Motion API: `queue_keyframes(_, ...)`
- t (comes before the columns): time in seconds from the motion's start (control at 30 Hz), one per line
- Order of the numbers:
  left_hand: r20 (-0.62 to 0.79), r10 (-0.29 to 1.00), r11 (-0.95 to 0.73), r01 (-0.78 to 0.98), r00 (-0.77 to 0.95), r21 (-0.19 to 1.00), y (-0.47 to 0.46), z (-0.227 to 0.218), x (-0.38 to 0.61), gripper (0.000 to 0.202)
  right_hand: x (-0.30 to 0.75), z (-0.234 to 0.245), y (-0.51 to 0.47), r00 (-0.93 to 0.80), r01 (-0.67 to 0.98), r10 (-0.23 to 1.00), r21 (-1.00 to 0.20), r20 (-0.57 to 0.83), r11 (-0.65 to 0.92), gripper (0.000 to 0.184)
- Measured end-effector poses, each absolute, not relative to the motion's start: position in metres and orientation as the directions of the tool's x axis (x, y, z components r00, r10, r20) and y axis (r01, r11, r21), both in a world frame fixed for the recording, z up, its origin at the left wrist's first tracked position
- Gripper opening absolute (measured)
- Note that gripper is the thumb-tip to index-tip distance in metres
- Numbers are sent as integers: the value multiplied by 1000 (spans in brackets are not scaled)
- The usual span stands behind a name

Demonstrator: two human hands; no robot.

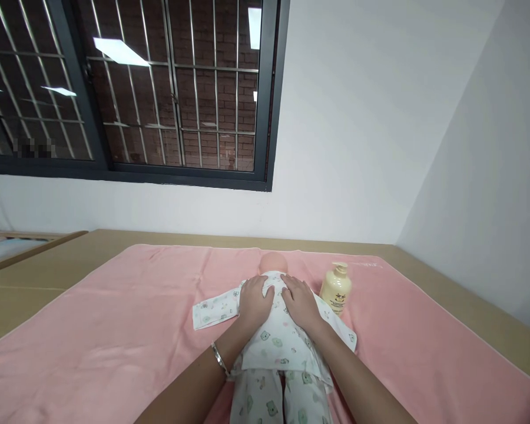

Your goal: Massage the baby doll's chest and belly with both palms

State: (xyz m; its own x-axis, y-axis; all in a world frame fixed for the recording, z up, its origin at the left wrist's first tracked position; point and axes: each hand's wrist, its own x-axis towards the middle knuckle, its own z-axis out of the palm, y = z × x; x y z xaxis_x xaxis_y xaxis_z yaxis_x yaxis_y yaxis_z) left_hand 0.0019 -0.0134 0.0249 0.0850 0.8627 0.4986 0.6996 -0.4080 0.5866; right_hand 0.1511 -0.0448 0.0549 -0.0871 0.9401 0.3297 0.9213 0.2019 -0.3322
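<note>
A baby doll (274, 262) in white patterned pyjamas (277, 347) lies on a pink blanket (128, 330), head pointing away from me. My left hand (255, 301) rests flat on the doll's upper back or chest, fingers stretched out. Beside it my right hand (299, 301) lies flat on the same garment, fingers spread. Neither hand holds anything. A silver bracelet (219, 357) sits on my left wrist. One sleeve of the pyjamas (214, 311) sticks out to the left.
A cream pump bottle (336, 288) stands upright on the blanket just right of the doll's shoulder. The blanket covers a tan surface (35, 277) that meets white walls. A barred window (159, 88) is on the wall ahead.
</note>
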Motion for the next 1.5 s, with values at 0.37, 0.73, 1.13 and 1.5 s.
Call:
queue_keyframes(0.37,492,868,-360,768,68,529,-14,26,2,36,144,63,-49,-40,979,953,-177,300,97,45)
queue_keyframes(0.73,525,846,-365,816,89,449,-20,32,4,24,139,68,-53,-76,990,955,-93,288,107,41)
queue_keyframes(1.13,525,839,-428,767,141,478,-13,27,2,34,146,60,-46,-51,974,968,-200,246,102,50)
queue_keyframes(1.5,556,831,-378,752,18,541,-17,23,3,21,134,71,-54,-31,986,951,-145,306,79,39)
